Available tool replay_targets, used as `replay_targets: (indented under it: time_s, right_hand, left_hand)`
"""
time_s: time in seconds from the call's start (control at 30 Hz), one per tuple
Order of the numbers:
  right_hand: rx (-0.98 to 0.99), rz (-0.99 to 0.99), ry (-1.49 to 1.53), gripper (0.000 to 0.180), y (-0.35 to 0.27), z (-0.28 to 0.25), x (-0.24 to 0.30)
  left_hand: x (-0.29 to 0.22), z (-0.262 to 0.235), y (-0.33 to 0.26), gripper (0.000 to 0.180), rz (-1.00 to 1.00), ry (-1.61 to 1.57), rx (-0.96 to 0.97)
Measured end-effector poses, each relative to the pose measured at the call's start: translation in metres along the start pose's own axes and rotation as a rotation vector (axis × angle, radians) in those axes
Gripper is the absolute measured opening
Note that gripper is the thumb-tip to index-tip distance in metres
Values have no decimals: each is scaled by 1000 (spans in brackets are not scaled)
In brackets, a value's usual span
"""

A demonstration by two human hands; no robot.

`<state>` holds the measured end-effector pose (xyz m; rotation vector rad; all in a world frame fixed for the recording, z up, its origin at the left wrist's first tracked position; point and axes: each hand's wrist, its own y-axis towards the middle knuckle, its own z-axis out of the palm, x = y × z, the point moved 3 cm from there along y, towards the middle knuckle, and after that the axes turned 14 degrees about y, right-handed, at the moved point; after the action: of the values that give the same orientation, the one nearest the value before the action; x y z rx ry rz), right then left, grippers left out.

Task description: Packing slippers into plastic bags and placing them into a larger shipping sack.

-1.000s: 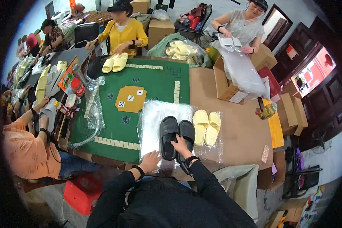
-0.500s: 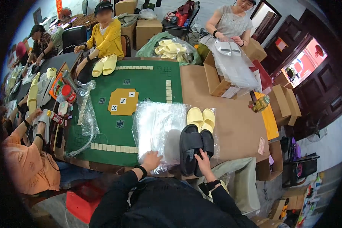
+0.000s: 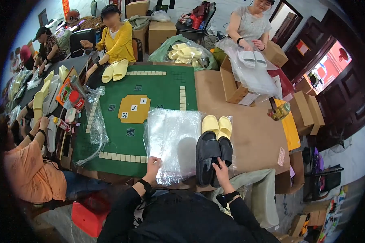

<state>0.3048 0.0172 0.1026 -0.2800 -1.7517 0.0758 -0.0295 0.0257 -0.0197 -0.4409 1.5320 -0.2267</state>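
Observation:
A stack of clear plastic bags (image 3: 170, 133) lies in front of me, partly over the green mat. My left hand (image 3: 152, 168) is at the stack's lower left edge, its fingers drawn together on the plastic. To the right, a pair of black slippers (image 3: 208, 150) points away from me. My right hand (image 3: 222, 174) grips them near the heel end, thumb and fingers about the inner edges. Beyond their toes, a pale yellow pair (image 3: 217, 126) rests on clear plastic, partly hidden by the black ones.
The green mat (image 3: 166, 89) is printed with tile rows and dice. An open cardboard box (image 3: 235, 89) stands far right, where a person handles white slippers (image 3: 252, 57). Yellow slippers (image 3: 114, 71) lie near another person. A jar (image 3: 280, 111) stands at the right edge.
My left hand has shifted left to the edge of the bags, and its fingers have drawn together. The right hand stays on the black slippers, which have tilted slightly.

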Motion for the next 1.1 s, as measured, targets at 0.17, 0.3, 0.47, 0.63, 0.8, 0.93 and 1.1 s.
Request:
replay_targets:
  time_s: [0.17,0.3,0.47,0.63,0.8,0.93,1.1]
  right_hand:
    - [12,0,-47,53,3,3,-1]
    - [73,0,-67,54,2,11,6]
    - [97,31,-47,55,3,4,-3]
    - [271,53,-155,57,-6,6,15]
    - [625,2,-277,59,-4,13,14]
    - [642,-20,-406,62,-7,19,18]
    - [769,54,-283,61,-10,29,56]
  left_hand:
    - [-4,-8,-9,12,-216,-546,-52]
    - [13,-27,-7,28,14,303,-368]
    - [-46,1,-37,49,675,1571,-397]
    - [-34,21,-49,52,777,1683,279]
    - [-11,25,-38,59,694,1753,262]
    - [-20,28,-37,56,678,1859,432]
    - [-8,22,-27,45,637,1727,405]
